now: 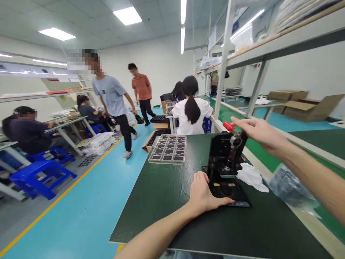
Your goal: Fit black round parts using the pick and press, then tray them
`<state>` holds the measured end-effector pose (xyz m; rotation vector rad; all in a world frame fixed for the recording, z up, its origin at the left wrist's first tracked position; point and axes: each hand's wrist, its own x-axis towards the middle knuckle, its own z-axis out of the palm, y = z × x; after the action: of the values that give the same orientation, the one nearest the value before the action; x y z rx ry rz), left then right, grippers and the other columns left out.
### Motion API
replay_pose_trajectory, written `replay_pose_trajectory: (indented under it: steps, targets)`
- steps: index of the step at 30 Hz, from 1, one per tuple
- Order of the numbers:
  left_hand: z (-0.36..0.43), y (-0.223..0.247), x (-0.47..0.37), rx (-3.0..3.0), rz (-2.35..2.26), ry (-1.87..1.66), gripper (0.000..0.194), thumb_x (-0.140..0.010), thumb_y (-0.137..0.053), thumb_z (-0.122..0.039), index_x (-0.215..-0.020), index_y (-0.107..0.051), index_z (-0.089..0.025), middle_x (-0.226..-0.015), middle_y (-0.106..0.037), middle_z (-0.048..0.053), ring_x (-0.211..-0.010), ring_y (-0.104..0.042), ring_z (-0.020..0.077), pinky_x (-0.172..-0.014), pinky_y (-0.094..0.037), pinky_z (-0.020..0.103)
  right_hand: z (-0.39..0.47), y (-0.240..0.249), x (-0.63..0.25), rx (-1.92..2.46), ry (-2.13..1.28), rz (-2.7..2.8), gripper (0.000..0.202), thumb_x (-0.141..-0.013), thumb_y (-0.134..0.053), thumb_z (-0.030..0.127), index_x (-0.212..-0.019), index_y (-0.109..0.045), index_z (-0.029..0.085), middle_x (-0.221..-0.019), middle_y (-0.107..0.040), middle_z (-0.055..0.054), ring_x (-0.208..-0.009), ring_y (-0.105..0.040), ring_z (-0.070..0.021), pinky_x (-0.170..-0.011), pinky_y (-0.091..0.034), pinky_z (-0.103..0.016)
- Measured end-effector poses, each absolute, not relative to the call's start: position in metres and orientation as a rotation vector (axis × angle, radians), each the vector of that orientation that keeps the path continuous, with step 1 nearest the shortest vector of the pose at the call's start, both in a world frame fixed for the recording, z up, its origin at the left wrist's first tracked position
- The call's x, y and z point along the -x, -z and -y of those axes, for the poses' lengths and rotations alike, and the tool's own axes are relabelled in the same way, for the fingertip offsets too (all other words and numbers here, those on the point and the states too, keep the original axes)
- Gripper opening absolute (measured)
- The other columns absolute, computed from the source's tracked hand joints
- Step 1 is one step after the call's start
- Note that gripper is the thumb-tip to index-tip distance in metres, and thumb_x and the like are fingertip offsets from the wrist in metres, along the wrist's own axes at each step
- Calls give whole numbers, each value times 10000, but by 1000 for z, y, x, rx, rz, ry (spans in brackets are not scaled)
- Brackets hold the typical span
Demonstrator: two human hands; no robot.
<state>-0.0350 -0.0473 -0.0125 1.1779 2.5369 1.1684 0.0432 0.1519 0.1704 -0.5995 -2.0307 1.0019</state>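
Note:
A small black hand press (226,158) stands upright on the green tabletop (159,205). My left hand (201,192) grips its base from the left, with bent fingers at the side and the thumb along the front edge. Two yellow marks show on the press's base plate (228,190). At the top, my right hand (260,133) lies over the red-gripped lever (228,126), its fingers long across the grip and its thumb hidden. The press head is raised above the plate. A white cloth (252,177) lies just right of the press.
Clear plastic trays (168,148) with dark pieces lie at the table's far left. A plastic-wrapped bundle (292,187) sits to the right. One seated person (192,115) is ahead; two people walk along the blue aisle (113,194). Blue stools (43,176) stand left.

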Motion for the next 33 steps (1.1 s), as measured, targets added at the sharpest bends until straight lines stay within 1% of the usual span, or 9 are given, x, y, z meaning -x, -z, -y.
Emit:
replay_pose_trajectory:
  steps: [4, 6, 8, 11, 15, 21, 28, 31, 33]
  targets:
    - [44, 17, 39, -1270, -2533, -1211, 824, -449, -962, -589, -842, -321, -253, -908, -474, -4, -845, -526, 202, -709, -474, 343, -136, -101, -94, 704, -825, 1830, 612, -858, -578, 798, -737, -626, 200, -558, -428, 5, -481, -290, -129, -465, -253, -289]
    - [44, 18, 40, -1321, -2528, -1236, 797, -474, -952, -582, -844, -329, -252, -896, -472, -9, -828, -522, 196, -695, -466, 334, -118, -56, -121, 613, -551, 1980, 568, -935, -565, 716, -712, -616, 196, -572, -465, 1, -491, -366, -141, -487, -298, -287]
    - [44, 18, 40, -1376, -2517, -1265, 763, -508, -939, -577, -854, -344, -249, -883, -465, -16, -804, -516, 184, -687, -459, 322, -101, -19, -134, 463, -290, 2155, 496, -1011, -548, 608, -766, -642, 187, -688, -586, -32, -642, -549, -183, -601, -405, -300]
    - [43, 18, 41, -1456, -2512, -1286, 706, -559, -910, -559, -855, -349, -248, -862, -449, -25, -768, -503, 172, -673, -443, 309, -87, 9, -129, 399, -84, 2353, 418, -1038, -557, 527, -868, -662, 160, -829, -661, -72, -808, -624, -229, -714, -455, -330]
    - [42, 18, 43, -1501, -2527, -1289, 591, -631, -843, -463, -862, -341, -251, -851, -453, -29, -757, -507, 168, -659, -438, 294, -83, -4, -101, 628, -33, 2648, 460, -954, -671, 579, -887, -688, 124, -865, -676, -125, -922, -627, -311, -767, -486, -381]
    - [37, 16, 46, -1506, -2506, -1304, 516, -642, -761, -428, -858, -327, -254, -834, -468, -36, -738, -509, 161, -654, -436, 284, -79, -36, -86, 737, -105, 2881, 492, -980, -625, 562, -1034, -721, 82, -1029, -711, -179, -1059, -623, -355, -861, -501, -402]
    - [34, 14, 50, -1521, -2512, -1310, 530, -653, -728, -551, -850, -333, -257, -833, -486, -31, -717, -515, 173, -627, -446, 305, -78, -50, -103, 752, -219, 2845, 433, -895, -688, 548, -933, -712, 117, -910, -710, -124, -959, -656, -308, -758, -482, -331]
    - [33, 16, 51, -1602, -2536, -1328, 575, -657, -751, -616, -850, -346, -257, -838, -494, -25, -718, -529, 185, -627, -463, 321, -78, -58, -153, 677, -352, 2701, 406, -846, -741, 549, -936, -700, 156, -859, -686, -64, -854, -642, -230, -729, -459, -298]
    - [33, 17, 49, -1669, -2550, -1340, 613, -665, -772, -659, -863, -354, -257, -838, -492, -25, -690, -522, 182, -597, -455, 316, -91, -60, -200, 653, -362, 2504, 378, -872, -706, 545, -979, -704, 182, -891, -679, -44, -784, -615, -182, -704, -448, -283]
